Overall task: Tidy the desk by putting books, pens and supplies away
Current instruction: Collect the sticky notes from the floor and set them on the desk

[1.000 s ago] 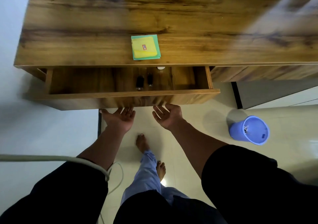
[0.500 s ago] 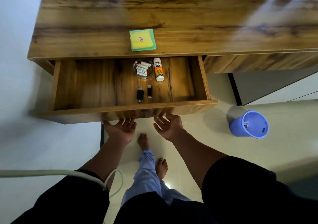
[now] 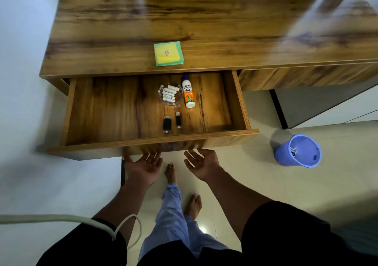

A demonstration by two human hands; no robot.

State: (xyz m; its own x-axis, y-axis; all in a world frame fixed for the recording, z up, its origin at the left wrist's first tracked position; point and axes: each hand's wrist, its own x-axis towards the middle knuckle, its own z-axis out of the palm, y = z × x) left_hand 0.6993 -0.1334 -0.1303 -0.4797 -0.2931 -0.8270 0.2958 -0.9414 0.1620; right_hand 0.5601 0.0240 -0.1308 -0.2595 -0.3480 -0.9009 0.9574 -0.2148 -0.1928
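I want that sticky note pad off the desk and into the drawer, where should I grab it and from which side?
Pinch the sticky note pad by its near edge, reaching from the front over the open drawer. It lies flat close to the desk's front edge, so that thin edge is nearest; a thumb on top should steady the layers.

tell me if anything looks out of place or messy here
Only the sticky note pad stands out: it sits alone on the desk top, slightly askew, not in the open drawer with the glue bottle, battery dish and two small black items. Nothing looks spilled or damaged.
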